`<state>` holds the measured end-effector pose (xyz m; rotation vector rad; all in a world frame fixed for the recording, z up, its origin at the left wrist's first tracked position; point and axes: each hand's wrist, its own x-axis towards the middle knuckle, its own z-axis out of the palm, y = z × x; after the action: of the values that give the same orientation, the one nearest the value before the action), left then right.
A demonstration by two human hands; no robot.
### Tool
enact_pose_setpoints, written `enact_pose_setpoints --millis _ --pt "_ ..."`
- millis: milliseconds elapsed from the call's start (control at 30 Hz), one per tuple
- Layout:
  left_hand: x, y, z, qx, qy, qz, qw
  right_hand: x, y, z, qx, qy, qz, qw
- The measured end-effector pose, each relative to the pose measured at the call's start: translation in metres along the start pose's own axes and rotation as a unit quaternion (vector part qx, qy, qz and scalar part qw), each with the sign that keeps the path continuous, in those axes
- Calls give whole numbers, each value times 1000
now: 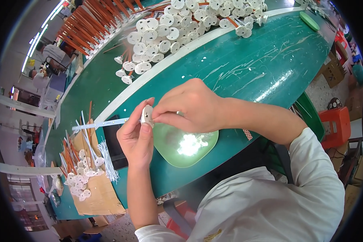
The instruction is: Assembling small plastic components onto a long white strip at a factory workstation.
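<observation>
My left hand (136,142) grips a white round disc (146,115) between thumb and fingers, its slotted face turned to the right. A pale strip with small dots (93,124) reaches out leftward from behind that hand; whether it joins the disc is hidden. My right hand (195,107) is closed in a pinch against the disc's right side. Whatever lies between its fingertips is too small to make out. Beneath both hands sits a light green tray (165,147), with a bright, glaring patch of shiny small bits (191,144) in it.
White discs (161,34) pile up beyond a pale divider (127,89), beside rows of orange-brown strips (82,30). At left lie a dark flat object (115,148), white wires (108,161) and more discs (81,177) on cardboard (97,199). A red stool (335,125) stands at right.
</observation>
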<state>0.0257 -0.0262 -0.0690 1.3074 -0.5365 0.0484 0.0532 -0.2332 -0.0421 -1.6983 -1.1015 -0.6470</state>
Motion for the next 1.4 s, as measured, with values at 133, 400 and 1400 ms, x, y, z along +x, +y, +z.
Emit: enact_pose_setpoints --millis 133,400,1400 --pt "-2 -3 3 34 15 12 999 -4 -5 5 -63 18 -29 997" --pt "-7 -11 20 133 69 120 981 -8 -14 9 -156 25 -73 985" --pt "14 145 -186 653 149 -318 671 -9 24 -1 -78 75 92 990"
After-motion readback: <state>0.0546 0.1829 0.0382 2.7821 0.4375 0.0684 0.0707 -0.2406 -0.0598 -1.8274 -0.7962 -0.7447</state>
